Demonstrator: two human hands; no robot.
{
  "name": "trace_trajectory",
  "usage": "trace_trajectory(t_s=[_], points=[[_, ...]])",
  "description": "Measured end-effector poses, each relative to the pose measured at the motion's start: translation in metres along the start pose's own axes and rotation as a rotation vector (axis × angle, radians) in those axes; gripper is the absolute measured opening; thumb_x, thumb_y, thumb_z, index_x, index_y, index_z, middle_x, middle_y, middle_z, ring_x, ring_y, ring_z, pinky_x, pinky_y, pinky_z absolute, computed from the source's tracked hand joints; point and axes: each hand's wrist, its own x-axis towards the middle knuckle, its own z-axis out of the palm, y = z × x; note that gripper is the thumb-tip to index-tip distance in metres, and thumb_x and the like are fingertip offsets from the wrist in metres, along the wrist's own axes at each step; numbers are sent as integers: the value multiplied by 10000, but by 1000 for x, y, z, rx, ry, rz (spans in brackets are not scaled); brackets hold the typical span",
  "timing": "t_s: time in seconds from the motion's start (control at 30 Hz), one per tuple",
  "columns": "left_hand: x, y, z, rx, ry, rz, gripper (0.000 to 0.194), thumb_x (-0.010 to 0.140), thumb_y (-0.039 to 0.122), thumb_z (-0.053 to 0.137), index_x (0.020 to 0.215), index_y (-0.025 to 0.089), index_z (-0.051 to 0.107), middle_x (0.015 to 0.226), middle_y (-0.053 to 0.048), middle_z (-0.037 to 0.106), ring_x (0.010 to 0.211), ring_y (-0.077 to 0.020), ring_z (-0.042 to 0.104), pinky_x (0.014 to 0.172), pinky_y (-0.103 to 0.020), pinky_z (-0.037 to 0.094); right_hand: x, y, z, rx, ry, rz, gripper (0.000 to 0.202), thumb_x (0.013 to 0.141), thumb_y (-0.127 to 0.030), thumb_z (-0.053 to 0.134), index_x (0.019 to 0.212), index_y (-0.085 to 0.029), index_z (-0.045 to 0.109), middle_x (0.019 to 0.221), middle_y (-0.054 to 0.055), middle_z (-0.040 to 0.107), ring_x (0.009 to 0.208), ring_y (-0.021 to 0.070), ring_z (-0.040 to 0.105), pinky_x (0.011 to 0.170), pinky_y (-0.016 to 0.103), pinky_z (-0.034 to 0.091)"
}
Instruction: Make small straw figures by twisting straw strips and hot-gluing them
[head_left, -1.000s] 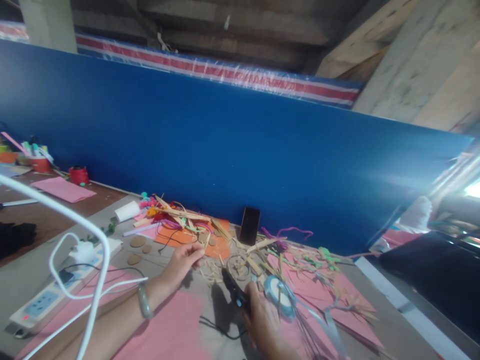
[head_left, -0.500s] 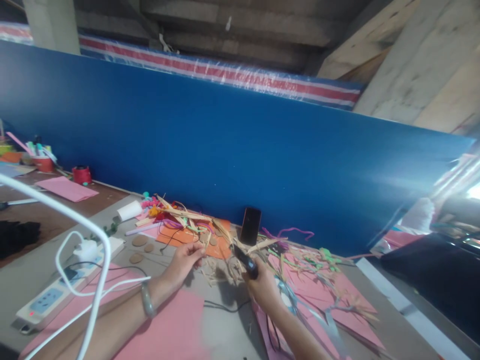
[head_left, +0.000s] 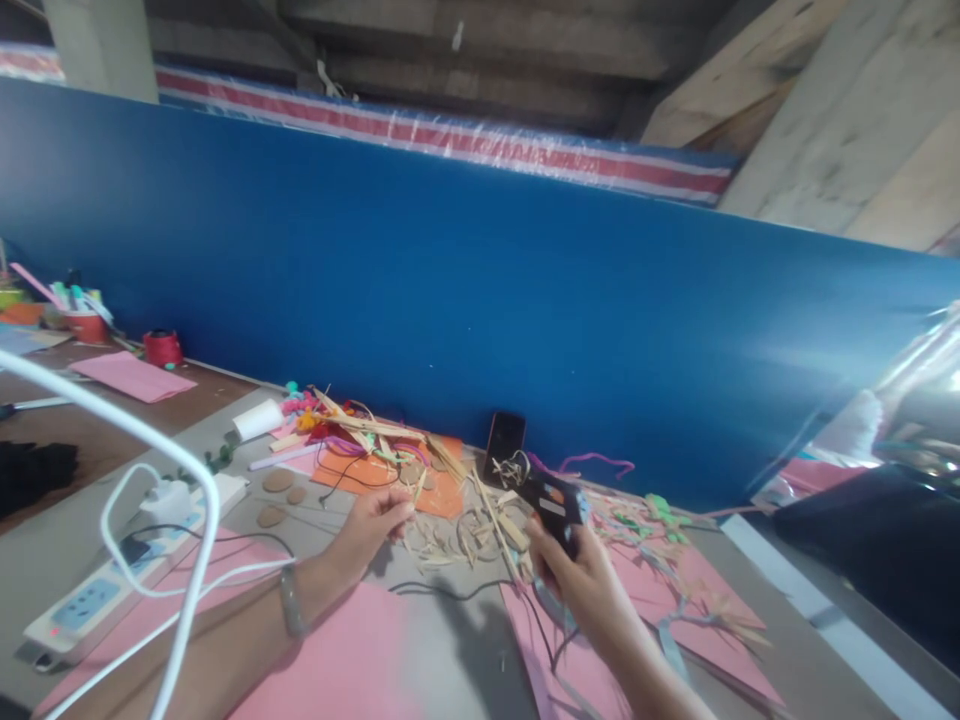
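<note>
My left hand (head_left: 381, 520) pinches a small piece of pale straw-like strip (head_left: 419, 486) over the middle of the table. In my right hand (head_left: 574, 560) is a black handheld tool (head_left: 555, 508), its exact kind unclear, held by its lower end to the right of my left hand. Loose pale strips and scraps (head_left: 450, 540) lie on the table between the hands. Behind them, an orange sheet (head_left: 352, 473) carries more strips and cords. A dark phone (head_left: 504, 440) leans upright against the blue partition, with pale curls in front of its lower part.
A white power strip (head_left: 82, 605) and thick white cable (head_left: 214, 530) are at the left. Pink sheets (head_left: 341, 660) lie near the front and right. A red spool (head_left: 163, 348) stands far left. The blue partition (head_left: 465, 300) bounds the table's back.
My right hand has moved right, away from my left hand, and the black tool has turned to show its broad side. More scraps show between the hands. My left hand has barely moved.
</note>
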Motion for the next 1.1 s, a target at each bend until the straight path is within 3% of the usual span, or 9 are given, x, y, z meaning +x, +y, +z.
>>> trace_trajectory(t_s=[0.1,0.17,0.27,0.33,0.47,0.6,0.8,1.1], points=[[-1,1,0,-8,-35,18,298,647,402,785,666,155,619,516,42,548,427,-62,462,431,-171,340,-10,-17,-3,38,-177,-13,528,895,-604,494,558,-197,509,441,-26,451,425,110,415,466,256,357],[-2,3,1,-17,-74,29,273,661,371,778,663,150,617,543,29,574,442,-59,461,445,-171,333,-11,-14,3,89,-228,-66,497,875,-612,526,660,-168,585,507,2,525,488,131,481,509,264,406],[-4,5,2,5,-129,55,225,693,322,753,646,145,622,528,28,568,447,-63,448,462,-181,333,-9,6,19,155,-203,-93,483,821,-608,610,935,-139,639,659,33,609,609,168,563,570,277,469],[-5,5,2,33,-150,75,209,706,302,741,628,141,632,507,28,554,462,-73,458,482,-187,346,-8,21,30,162,-186,-91,482,815,-592,626,979,-138,636,722,45,622,660,180,583,607,287,491],[-5,-1,1,55,-171,97,179,718,276,727,628,140,656,527,11,589,503,-88,498,533,-199,384,-11,38,41,127,-202,-84,499,817,-619,602,952,-139,621,642,6,557,575,155,514,525,264,440],[-1,-9,-2,68,-150,87,185,710,310,737,654,140,687,528,-7,614,503,-107,527,531,-214,401,-15,34,36,65,-274,-33,492,855,-641,530,848,-155,605,515,-47,454,492,126,416,500,254,370],[2,-14,-4,89,-151,80,188,694,321,750,659,142,703,517,-14,619,482,-114,542,510,-222,412,-14,31,30,148,-361,20,506,895,-643,459,660,-198,512,456,-53,434,443,105,370,473,244,306],[-11,2,2,156,-198,156,206,724,349,739,643,162,707,506,-18,622,491,-135,559,541,-257,463,-19,19,26,112,-411,80,544,883,-648,468,591,-191,520,483,-30,478,473,112,425,493,244,332]])
